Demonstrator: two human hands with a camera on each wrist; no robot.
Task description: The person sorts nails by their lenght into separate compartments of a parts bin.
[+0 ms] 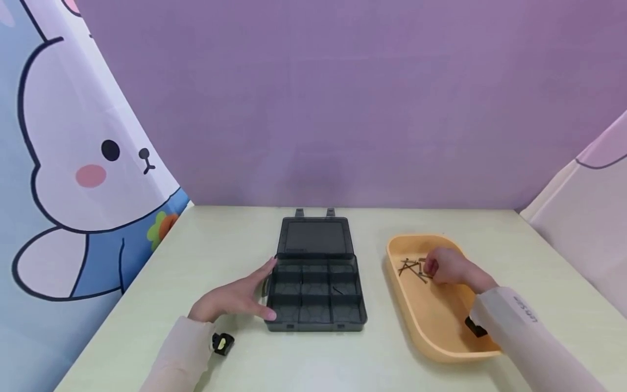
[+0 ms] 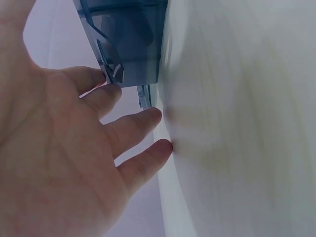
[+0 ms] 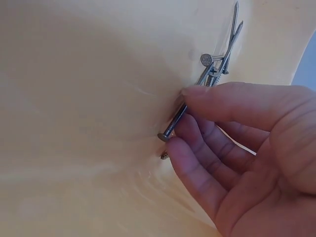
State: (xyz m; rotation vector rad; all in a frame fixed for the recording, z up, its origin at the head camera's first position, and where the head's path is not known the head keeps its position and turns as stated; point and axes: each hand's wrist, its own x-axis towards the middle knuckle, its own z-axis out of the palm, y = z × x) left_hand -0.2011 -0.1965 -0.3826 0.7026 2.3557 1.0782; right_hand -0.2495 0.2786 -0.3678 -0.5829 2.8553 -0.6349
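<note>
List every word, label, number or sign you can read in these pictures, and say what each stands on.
"Let's Slim", small and soft, so the spelling is uncertain: on the right sleeve.
A faint mark, possibly lettering, too blurred to read: on the box's open lid.
No other text can be read.

Smooth metal nails (image 3: 174, 122), glossy plastic tray (image 1: 441, 318), smooth plastic box (image 1: 315, 327), matt cloth backdrop (image 1: 313, 109)
</note>
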